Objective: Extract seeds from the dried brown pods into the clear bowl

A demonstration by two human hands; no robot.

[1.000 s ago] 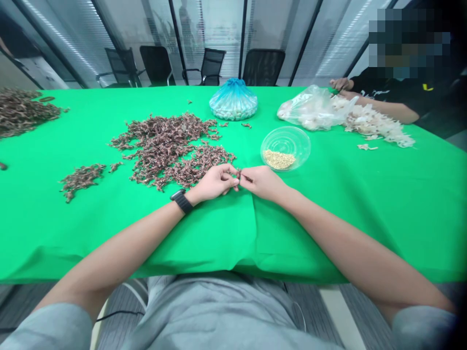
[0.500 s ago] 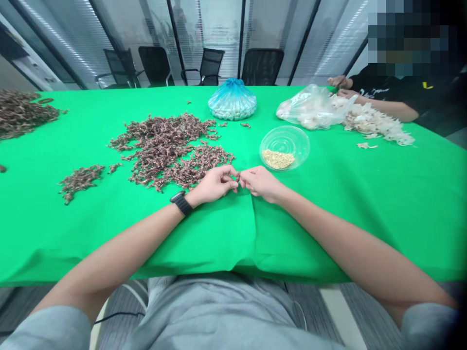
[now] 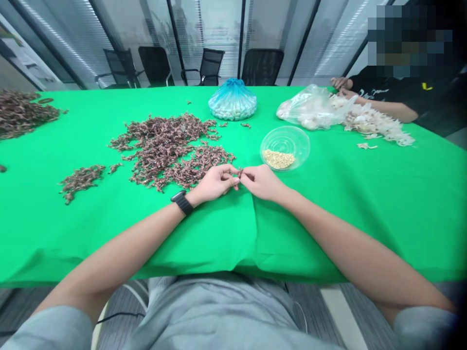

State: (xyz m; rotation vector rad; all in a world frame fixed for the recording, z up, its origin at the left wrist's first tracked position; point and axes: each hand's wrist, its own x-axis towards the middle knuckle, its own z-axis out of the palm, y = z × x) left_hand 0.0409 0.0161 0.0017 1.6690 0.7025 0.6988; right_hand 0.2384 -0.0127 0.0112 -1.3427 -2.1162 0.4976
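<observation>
Between my two hands is a small, dried, knobbly brown piece (image 3: 240, 172), partly hidden by the fingertips. My left hand (image 3: 217, 183), with a black watch on its wrist, pinches it from the left. From the other side my right hand (image 3: 263, 183) grips it with thumb and forefinger, the fingertips of both hands nearly touching. A big heap of the same dried, twisted brown pieces (image 3: 160, 148) lies just beyond and left of my left hand. Past my right hand stands a clear round plastic bowl (image 3: 301, 146) holding small pale-yellow bits (image 3: 279, 159), too fine to name.
A smaller brown pile (image 3: 82, 180) and a larger one (image 3: 24, 114) lie leftward on the green cloth (image 3: 204, 238). A tied blue bag (image 3: 232, 102) stands at the back. Near a co-worker's hands (image 3: 343, 85) are a clear bag (image 3: 310, 107) and whitish peelings (image 3: 379, 124).
My right hand has turned slightly, its thumb now showing against the brown piece. My left hand has barely moved. The co-worker's hands have shifted a little.
</observation>
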